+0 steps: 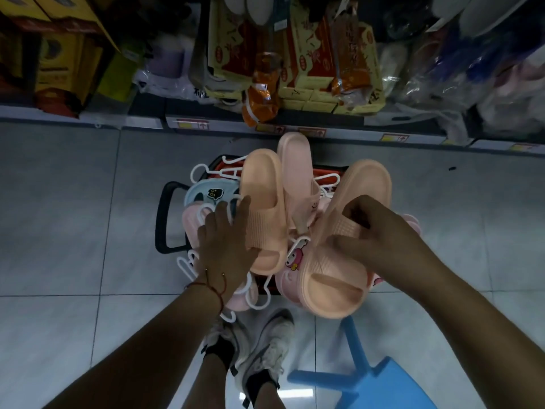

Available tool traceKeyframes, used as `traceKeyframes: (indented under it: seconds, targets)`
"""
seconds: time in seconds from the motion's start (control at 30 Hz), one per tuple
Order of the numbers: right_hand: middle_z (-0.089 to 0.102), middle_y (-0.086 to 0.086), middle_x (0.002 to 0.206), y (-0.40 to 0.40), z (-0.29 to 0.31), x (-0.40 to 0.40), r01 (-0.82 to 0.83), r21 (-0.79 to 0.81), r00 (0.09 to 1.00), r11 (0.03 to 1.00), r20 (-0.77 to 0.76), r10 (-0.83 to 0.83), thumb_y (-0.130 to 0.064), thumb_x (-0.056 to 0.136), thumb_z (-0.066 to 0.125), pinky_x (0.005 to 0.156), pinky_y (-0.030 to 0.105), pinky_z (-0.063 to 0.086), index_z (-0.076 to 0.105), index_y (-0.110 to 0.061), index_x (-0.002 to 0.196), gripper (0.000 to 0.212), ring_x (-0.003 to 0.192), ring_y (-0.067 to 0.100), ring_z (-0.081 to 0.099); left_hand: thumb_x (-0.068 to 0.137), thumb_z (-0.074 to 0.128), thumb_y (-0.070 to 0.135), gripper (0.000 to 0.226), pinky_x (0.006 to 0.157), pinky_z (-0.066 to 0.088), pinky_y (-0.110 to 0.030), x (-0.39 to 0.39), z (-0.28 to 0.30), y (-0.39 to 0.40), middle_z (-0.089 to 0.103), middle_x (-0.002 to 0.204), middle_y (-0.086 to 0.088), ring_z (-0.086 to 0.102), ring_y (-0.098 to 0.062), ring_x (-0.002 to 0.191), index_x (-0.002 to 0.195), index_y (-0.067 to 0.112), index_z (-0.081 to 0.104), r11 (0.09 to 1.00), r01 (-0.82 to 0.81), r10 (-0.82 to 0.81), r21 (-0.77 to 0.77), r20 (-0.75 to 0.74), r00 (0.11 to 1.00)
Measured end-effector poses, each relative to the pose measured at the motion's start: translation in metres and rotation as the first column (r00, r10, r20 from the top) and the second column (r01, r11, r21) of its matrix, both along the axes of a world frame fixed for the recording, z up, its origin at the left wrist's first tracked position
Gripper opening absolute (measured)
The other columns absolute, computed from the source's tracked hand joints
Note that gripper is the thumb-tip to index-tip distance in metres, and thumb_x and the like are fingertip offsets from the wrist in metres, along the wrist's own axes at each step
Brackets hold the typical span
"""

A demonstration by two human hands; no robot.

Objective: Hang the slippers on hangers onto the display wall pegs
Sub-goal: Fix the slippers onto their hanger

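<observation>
slippers: two peach slides, ribbed straps, thick soles
left slipper: long axis toward shelf, over basket
right slipper: tilted rightward
left hand: flat, fingers straight on left slipper
right hand: grip curled on right slipper's strap, probably pinching

No word or number can be read with certainty. The yellow-and-red packets on the far shelf carry large brush-style characters and small red oval badges, all too blurred to make out. The shelf-edge price labels show red markings only. A black cartoon sticker sits on the pale blue slipper, without lettering.
</observation>
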State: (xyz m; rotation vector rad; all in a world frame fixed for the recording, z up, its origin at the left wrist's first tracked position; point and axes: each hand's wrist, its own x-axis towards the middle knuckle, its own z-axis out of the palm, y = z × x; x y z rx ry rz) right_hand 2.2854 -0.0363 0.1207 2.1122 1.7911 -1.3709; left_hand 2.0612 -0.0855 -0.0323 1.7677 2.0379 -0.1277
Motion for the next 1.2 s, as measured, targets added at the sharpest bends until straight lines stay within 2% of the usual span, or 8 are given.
traceKeyframes:
  seconds: [0.1, 0.2, 0.43, 0.6, 0.77, 0.9, 1.07, 1.2]
  targets:
    - [0.054, -0.019, 0.099, -0.001, 0.009, -0.008, -0.103, -0.071, 0.995, 0.992, -0.002, 0.103, -0.037, 0.083, 0.075, 0.076, 0.034, 0.059, 0.033, -0.044, 0.134, 0.067, 0.084, 0.006, 0.061, 0.083, 0.074, 0.041, 0.094, 0.107, 0.035, -0.048, 0.002, 0.001, 0.007, 0.021, 0.157, -0.017, 0.031, -0.039, 0.139, 0.157, 0.025, 0.018, 0.997, -0.024, 0.03, -0.069, 0.084, 0.996]
    - [0.063, -0.006, 0.121, 0.003, 0.001, -0.021, -0.25, -0.112, 0.967, 0.962, 0.011, 0.253, -0.037, 0.087, 0.072, 0.078, 0.027, 0.052, 0.012, -0.05, 0.152, 0.089, 0.091, 0.009, 0.062, 0.079, 0.078, 0.032, 0.089, 0.098, 0.042, -0.048, -0.001, 0.002, 0.008, 0.033, 0.149, -0.017, 0.042, -0.038, 0.128, 0.151, 0.017, 0.029, 0.999, -0.012, 0.017, -0.035, 0.145, 0.989]
    - [0.05, -0.001, 0.146, 0.02, -0.038, -0.068, -0.496, -0.193, 0.853, 0.846, 0.076, 0.517, -0.043, 0.093, 0.064, 0.099, 0.035, 0.049, 0.008, -0.04, 0.157, 0.085, 0.117, 0.02, 0.058, 0.074, 0.083, 0.027, 0.083, 0.082, 0.049, -0.047, 0.002, 0.005, 0.003, 0.047, 0.131, -0.018, 0.053, -0.038, 0.109, 0.144, 0.011, 0.041, 0.999, 0.002, -0.014, 0.046, 0.272, 0.962]
    - [0.062, 0.0, 0.123, 0.03, -0.057, -0.087, -0.552, -0.178, 0.776, 0.814, 0.245, 0.58, -0.048, 0.092, 0.063, 0.093, 0.041, 0.052, 0.043, -0.024, 0.136, 0.054, 0.105, 0.02, 0.062, 0.063, 0.088, 0.02, 0.087, 0.079, 0.054, -0.054, 0.002, 0.009, 0.005, 0.047, 0.129, -0.018, 0.057, -0.039, 0.104, 0.136, 0.024, 0.04, 0.983, 0.028, -0.085, 0.181, 0.318, 0.944]
    - [0.061, -0.005, 0.096, 0.034, -0.047, -0.079, -0.521, -0.089, 0.804, 0.849, 0.283, 0.523, -0.04, 0.099, 0.052, 0.079, 0.031, 0.048, 0.058, -0.023, 0.109, 0.021, 0.085, 0.014, 0.057, 0.054, 0.088, 0.013, 0.093, 0.087, 0.051, -0.057, 0.004, 0.025, 0.0, 0.032, 0.131, -0.008, 0.044, -0.038, 0.117, 0.135, 0.025, 0.043, 0.928, 0.068, -0.194, 0.366, 0.319, 0.928]
    - [0.064, -0.006, 0.086, 0.022, -0.03, -0.063, -0.469, 0.017, 0.853, 0.883, 0.27, 0.447, -0.041, 0.096, 0.053, 0.071, 0.031, 0.05, 0.056, -0.028, 0.095, 0.014, 0.077, 0.013, 0.061, 0.061, 0.087, 0.01, 0.091, 0.082, 0.057, -0.054, 0.008, 0.049, 0.003, 0.029, 0.134, -0.004, 0.059, -0.044, 0.11, 0.138, 0.024, 0.04, 0.929, 0.11, -0.26, 0.354, 0.411, 0.874]
    - [0.064, -0.002, 0.079, 0.002, 0.023, -0.043, -0.288, 0.105, 0.946, 0.952, 0.187, 0.265, -0.041, 0.091, 0.059, 0.071, 0.038, 0.052, 0.057, -0.022, 0.09, 0.019, 0.076, 0.018, 0.062, 0.067, 0.081, 0.02, 0.09, 0.085, 0.052, -0.049, 0.007, 0.108, 0.018, 0.042, 0.132, -0.015, 0.053, -0.039, 0.111, 0.145, 0.03, 0.038, 0.882, 0.296, -0.406, 0.367, 0.275, 0.871]
    - [0.065, -0.004, 0.077, -0.014, 0.098, -0.029, -0.059, 0.255, 0.998, 0.965, 0.03, 0.053, -0.045, 0.086, 0.064, 0.071, 0.042, 0.05, 0.057, -0.025, 0.086, 0.021, 0.075, 0.018, 0.062, 0.083, 0.055, 0.028, 0.07, 0.088, 0.047, -0.047, 0.006, 0.2, 0.035, 0.049, 0.138, -0.022, 0.05, -0.039, 0.119, 0.151, 0.027, 0.041, 0.775, 0.421, -0.551, 0.472, 0.178, 0.815]
